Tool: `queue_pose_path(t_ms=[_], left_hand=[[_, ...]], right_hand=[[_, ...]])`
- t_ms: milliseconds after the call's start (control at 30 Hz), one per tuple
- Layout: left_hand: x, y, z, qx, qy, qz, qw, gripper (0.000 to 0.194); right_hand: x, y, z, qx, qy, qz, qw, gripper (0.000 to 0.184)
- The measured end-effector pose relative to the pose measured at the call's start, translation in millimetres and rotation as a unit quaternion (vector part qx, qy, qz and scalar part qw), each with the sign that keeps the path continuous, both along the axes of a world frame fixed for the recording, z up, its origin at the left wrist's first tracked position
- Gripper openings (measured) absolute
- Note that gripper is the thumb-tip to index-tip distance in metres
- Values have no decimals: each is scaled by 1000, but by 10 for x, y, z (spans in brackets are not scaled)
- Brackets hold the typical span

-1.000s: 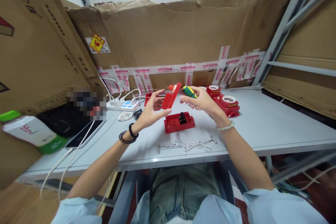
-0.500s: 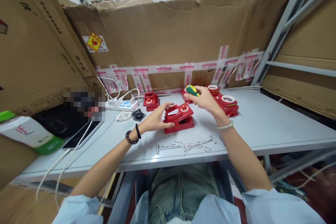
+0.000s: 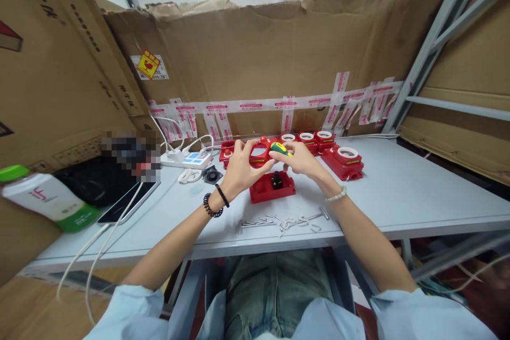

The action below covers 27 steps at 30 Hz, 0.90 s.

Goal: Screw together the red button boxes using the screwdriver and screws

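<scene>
My left hand point(image 3: 239, 171) is closed on a red cover point(image 3: 260, 160) with a round opening, held tilted up above the table. In my right hand point(image 3: 303, 159) is a green and yellow screwdriver point(image 3: 280, 149); only its handle shows, close against the cover's right side. Whether the right fingers also touch the cover, I cannot tell. Below both hands lies the red base point(image 3: 263, 192), uncovered, with a black part point(image 3: 276, 180) standing in it. Nearer the front edge are small screws point(image 3: 265, 219) and T-shaped metal rods point(image 3: 319, 214).
Red housings with white rings point(image 3: 347, 153) stand at the back right, and another red housing point(image 3: 226, 152) sits behind my left hand. A power strip point(image 3: 187, 159), a round black part point(image 3: 211, 174), a phone point(image 3: 129, 202) and a bottle point(image 3: 50, 201) occupy the left side.
The red cover has been lifted off the base and tilted up by my left hand. My right hand, with the screwdriver, has moved left and slightly down beside the cover.
</scene>
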State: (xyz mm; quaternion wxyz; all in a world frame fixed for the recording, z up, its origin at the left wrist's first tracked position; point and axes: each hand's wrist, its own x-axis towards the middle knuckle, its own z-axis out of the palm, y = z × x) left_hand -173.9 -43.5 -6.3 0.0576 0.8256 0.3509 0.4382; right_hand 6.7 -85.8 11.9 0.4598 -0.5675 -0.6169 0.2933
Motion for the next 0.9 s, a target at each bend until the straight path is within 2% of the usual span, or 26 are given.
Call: queue_pose_path(t_ms=[100,233,300,400,467,533,633,733,800,900], left_hand=[[36,-9,-40,-5,-6,-28,1000,65],[-23,-10,-82,-46,23,-117,992,75],[-90,-7,-49,-19,38,-151,988,76],[-184,12,69,73,85,-158,981,76],[-213,36,147,94,138,-171,971,76],[-212,65,186,74,175,-207,960,76],[-187,103,158,37,174,-227,958,68],[-164,124,75,-3,177,-180,968,59],[-140,129,12,-29,198,-147,969,54],[-77,121,-74,-45,227,-107,967,53]], right_hand=[[-49,14,7,0,119,2,993,24],[33,59,47,-18,260,30,965,23],[94,82,65,-34,304,39,951,25],[127,88,81,-75,331,48,940,22],[107,71,86,-116,313,62,941,21],[79,48,84,-144,276,80,947,24],[78,33,73,-140,189,83,968,25],[138,36,76,-42,71,-17,996,21],[188,30,96,13,28,-90,995,19],[238,6,130,16,12,-113,993,18]])
